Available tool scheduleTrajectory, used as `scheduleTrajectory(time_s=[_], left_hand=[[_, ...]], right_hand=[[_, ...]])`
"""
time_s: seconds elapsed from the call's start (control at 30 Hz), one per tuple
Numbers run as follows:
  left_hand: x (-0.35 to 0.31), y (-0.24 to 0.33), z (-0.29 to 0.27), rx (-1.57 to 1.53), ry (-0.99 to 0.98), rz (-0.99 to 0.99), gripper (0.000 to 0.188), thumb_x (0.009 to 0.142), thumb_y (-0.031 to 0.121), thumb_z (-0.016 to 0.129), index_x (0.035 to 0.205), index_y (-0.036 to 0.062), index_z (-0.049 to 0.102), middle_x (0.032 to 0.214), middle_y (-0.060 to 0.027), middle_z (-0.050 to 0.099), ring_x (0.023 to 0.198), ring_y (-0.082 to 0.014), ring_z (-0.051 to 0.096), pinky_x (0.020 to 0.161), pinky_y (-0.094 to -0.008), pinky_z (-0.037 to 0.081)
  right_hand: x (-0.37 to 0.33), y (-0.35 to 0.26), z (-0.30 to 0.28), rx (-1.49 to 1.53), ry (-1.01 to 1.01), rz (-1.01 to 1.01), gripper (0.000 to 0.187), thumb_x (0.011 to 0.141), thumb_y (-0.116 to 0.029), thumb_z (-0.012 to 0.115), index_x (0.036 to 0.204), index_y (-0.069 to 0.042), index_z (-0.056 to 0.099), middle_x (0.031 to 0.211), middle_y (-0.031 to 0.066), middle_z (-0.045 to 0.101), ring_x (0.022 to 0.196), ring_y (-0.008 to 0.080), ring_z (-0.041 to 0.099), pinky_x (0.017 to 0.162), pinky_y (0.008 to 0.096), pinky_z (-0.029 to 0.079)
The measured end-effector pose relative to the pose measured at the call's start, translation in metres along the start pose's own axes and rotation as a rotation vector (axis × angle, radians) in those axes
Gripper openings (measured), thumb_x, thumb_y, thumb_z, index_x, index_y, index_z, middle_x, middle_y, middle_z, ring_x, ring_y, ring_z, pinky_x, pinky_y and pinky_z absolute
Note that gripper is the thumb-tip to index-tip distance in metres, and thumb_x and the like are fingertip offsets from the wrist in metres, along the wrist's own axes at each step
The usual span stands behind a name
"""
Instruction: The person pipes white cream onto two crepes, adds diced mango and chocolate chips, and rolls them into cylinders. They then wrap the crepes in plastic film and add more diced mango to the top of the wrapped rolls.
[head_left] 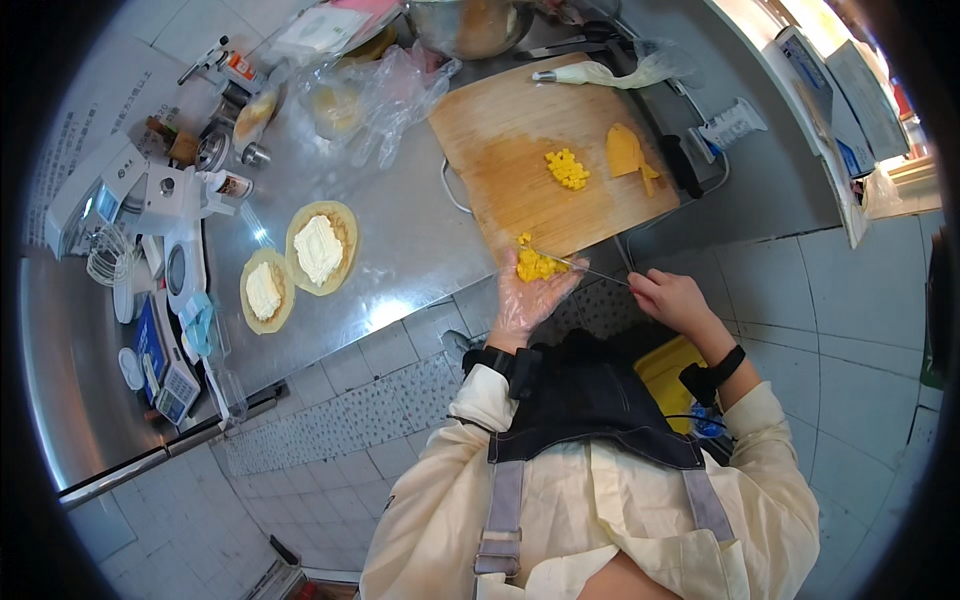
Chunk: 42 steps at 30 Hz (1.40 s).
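My left hand [532,302], in a clear plastic glove, is palm up at the near edge of the wooden cutting board [500,180]. Yellow fruit cubes [538,265], which look like diced mango, lie heaped in that palm. Closed round its handle, my right hand [672,300] holds a thin metal blade [600,273], a knife or a spatula; its tip reaches over the cubes. Another pile of cubes [568,169] is on the board beside larger mango pieces [626,152]. To the left, two round pancakes [346,222] each carry a patch of white cream [318,250].
A filled piping bag [625,72] lies across the board's far edge. Crumpled plastic bags [390,100] and a metal bowl [470,28] sit at the back. Scales, bottles and a whisk [118,252] crowd the steel counter's left side. A yellow bin [668,375] stands below my right arm.
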<state>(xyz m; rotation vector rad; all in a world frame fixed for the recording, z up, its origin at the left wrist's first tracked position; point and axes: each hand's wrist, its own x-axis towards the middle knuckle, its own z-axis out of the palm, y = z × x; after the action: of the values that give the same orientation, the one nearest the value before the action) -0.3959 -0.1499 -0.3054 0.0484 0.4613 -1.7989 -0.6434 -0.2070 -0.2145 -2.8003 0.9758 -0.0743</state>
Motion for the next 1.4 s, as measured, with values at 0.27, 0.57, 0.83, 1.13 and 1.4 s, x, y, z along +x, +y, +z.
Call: scheduleTrajectory(time_s=[0.27, 0.57, 0.83, 1.13, 1.4], left_hand=[[-0.011, 0.005, 0.011, -0.086, 0.155, 0.000, 0.074, 0.091, 0.047, 0.053, 0.140, -0.0012, 0.026, 0.137, -0.0302, 0.032, 0.129, -0.0462, 0.032, 0.106, -0.0565, 0.032], [-0.015, 0.009, 0.008, -0.062, 0.142, -0.022, 0.074, 0.091, 0.046, 0.053, 0.140, -0.0015, 0.025, 0.137, -0.0301, 0.033, 0.129, -0.0468, 0.031, 0.107, -0.0590, 0.028], [-0.026, 0.014, 0.003, -0.048, 0.086, -0.081, 0.062, 0.092, 0.026, 0.053, 0.139, -0.0035, 0.025, 0.139, -0.0292, 0.031, 0.132, -0.0467, 0.027, 0.109, -0.0592, 0.025], [-0.074, 0.046, 0.044, 0.040, -0.030, -0.074, 0.052, 0.092, 0.014, 0.038, 0.135, -0.0139, 0.030, 0.138, -0.0296, 0.035, 0.130, -0.0418, 0.035, 0.110, -0.0491, 0.032], [-0.134, 0.089, 0.072, 0.332, 0.112, -0.002, 0.051, 0.091, 0.018, 0.040, 0.130, -0.0150, 0.037, 0.129, -0.0287, 0.045, 0.121, -0.0379, 0.047, 0.105, -0.0459, 0.039]], right_hand=[[-0.004, 0.027, -0.025, -0.254, 0.110, -0.242, 0.026, 0.080, -0.018, 0.064, 0.105, -0.017, 0.056, 0.071, 0.0011, 0.047, 0.064, 0.0178, 0.054, 0.054, 0.0297, 0.044], [0.052, 0.037, -0.028, -0.111, 0.058, -0.270, 0.020, 0.079, -0.017, 0.065, 0.096, -0.016, 0.054, 0.071, 0.0017, 0.049, 0.066, 0.0193, 0.058, 0.054, 0.0328, 0.047], [0.023, 0.022, -0.035, -0.073, -0.025, -0.282, 0.021, 0.077, -0.016, 0.065, 0.095, -0.015, 0.054, 0.070, 0.0015, 0.048, 0.065, 0.0195, 0.057, 0.053, 0.0330, 0.047], [0.014, -0.006, -0.060, -0.247, 0.165, -0.204, 0.027, 0.076, -0.011, 0.066, 0.102, -0.017, 0.060, 0.069, 0.0012, 0.049, 0.064, 0.0172, 0.055, 0.055, 0.0308, 0.045], [0.006, -0.051, -0.029, 0.069, 0.275, 0.148, 0.031, 0.073, -0.006, 0.069, 0.103, -0.014, 0.063, 0.074, 0.0061, 0.055, 0.066, 0.0257, 0.059, 0.057, 0.0351, 0.048]])
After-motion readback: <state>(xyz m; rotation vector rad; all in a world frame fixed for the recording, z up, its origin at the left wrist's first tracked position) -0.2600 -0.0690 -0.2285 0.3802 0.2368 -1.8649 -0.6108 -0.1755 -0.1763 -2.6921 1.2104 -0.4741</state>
